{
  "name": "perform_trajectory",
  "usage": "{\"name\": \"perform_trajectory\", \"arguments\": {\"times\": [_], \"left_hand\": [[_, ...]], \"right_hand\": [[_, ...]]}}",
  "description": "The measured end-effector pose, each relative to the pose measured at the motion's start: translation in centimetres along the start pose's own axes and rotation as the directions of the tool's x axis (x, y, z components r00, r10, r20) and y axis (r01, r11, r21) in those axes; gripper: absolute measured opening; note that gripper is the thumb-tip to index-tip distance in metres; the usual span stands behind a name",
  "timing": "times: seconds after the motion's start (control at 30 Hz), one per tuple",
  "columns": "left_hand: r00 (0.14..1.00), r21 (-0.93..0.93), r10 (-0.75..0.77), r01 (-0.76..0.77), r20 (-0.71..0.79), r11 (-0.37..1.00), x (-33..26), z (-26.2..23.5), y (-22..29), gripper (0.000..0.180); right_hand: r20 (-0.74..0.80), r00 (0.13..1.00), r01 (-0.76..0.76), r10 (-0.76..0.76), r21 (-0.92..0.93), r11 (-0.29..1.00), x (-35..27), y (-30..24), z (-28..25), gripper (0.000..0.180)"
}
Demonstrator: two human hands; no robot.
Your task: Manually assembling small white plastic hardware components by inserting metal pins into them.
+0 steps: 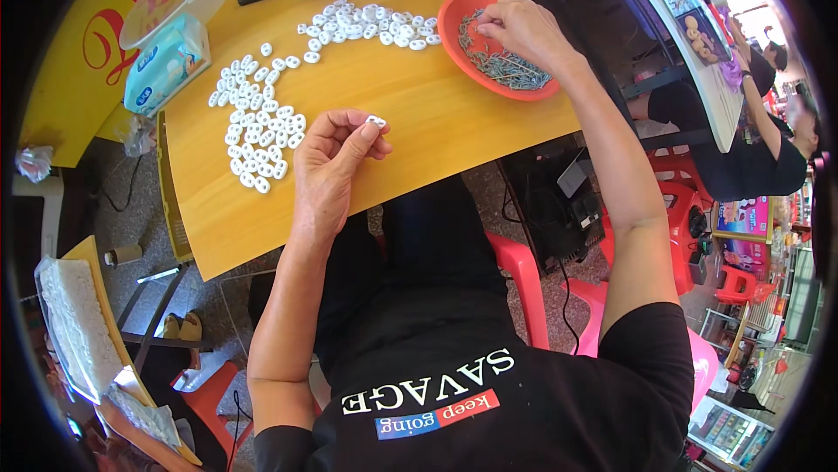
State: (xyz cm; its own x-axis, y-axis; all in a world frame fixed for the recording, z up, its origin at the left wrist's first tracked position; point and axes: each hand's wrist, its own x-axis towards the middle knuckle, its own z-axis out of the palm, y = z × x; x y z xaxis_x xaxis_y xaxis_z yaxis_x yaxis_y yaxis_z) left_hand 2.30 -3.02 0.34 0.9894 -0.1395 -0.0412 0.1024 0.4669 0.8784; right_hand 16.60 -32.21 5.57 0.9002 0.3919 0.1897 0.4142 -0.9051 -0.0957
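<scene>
**Pin pick-up, ring held ready**

L hand [336, 158] pinches one small white plastic ring [376, 121] betw. thumb & forefinger, raised just above the table [436, 114]. R hand [524, 31] is down in the orange bowl [458, 14], fingers bunched narrow over the thin grey metal pins [511, 66]; can't tell if one is gripped yet. Looks like the pick-a-pin step; next move likely needs a single pin isolated, then lined up w/ the ring's hole, so fine fingertip control. Loose white rings [257, 136] lie scattered on the smooth yellow wood-look top, more [371, 23] near the bowl. Rings look glossy, oval; pins dull, wiry, tangled.
</scene>
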Motion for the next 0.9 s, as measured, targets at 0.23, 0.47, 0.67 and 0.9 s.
{"name": "perform_trajectory", "arguments": {"times": [0.23, 0.47, 0.67, 0.9], "left_hand": [[1.0, 0.004, 0.0, 0.0, -0.003, 1.0, -0.2, 0.0, -0.1, 0.015], [1.0, -0.011, 0.0, 0.0, 0.01, 1.0, -0.2, -0.1, -0.1, 0.015], [1.0, -0.036, 0.001, -0.001, 0.005, 0.999, -0.1, -0.3, -0.1, 0.014], [1.0, -0.056, -0.008, 0.007, -0.016, 0.998, -0.2, 0.0, 0.0, 0.014]], "right_hand": [[0.075, 0.997, 0.001, 0.011, -0.153, 0.988, 0.7, -0.3, 0.8, 0.017], [-0.021, 0.999, 0.045, -0.048, -0.125, 0.991, -0.2, 0.6, 1.5, 0.019], [0.028, 0.963, -0.214, 0.27, 0.689, 0.693, -1.0, 1.7, -0.1, 0.016], [0.023, 0.981, -0.096, 0.191, 0.918, 0.385, -3.0, -5.4, -0.4, 0.024]]}}
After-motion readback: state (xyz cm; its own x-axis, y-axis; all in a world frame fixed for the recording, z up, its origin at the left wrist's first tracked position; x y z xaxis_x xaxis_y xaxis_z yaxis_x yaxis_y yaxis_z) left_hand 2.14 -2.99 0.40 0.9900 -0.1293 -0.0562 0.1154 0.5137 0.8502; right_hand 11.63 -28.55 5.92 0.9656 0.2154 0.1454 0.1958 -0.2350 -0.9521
